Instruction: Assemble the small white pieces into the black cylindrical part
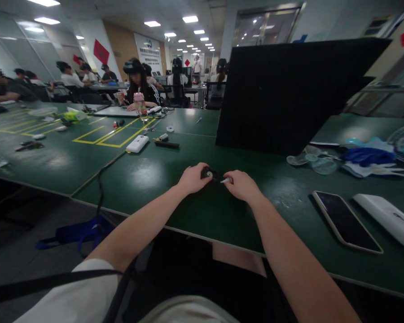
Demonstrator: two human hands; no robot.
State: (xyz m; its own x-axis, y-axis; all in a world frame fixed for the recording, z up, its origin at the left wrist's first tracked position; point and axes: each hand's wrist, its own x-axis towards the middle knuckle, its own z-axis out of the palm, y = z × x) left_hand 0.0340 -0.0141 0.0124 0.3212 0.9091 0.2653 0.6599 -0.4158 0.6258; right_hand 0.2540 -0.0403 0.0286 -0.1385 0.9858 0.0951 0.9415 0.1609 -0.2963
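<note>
My left hand [194, 178] is closed on a small black part with a pale round disc [209, 174] set in it, held just above the green table [202, 211]. My right hand [242, 185] pinches a small whitish piece with a pointed tip [226, 180], which points left toward the black part. A narrow gap separates the two pieces. Fingers cover much of both, so I cannot make out their exact kind.
A large black panel [276, 98] stands ahead on the right. Nearby lie a phone [346, 220], a white power bank [387, 217], blue gloves [368, 157] and clear discs [323, 165]. Farther left are a white device [138, 143], a black bar [167, 144] and a bottle [141, 107]. A person [139, 85] sits opposite.
</note>
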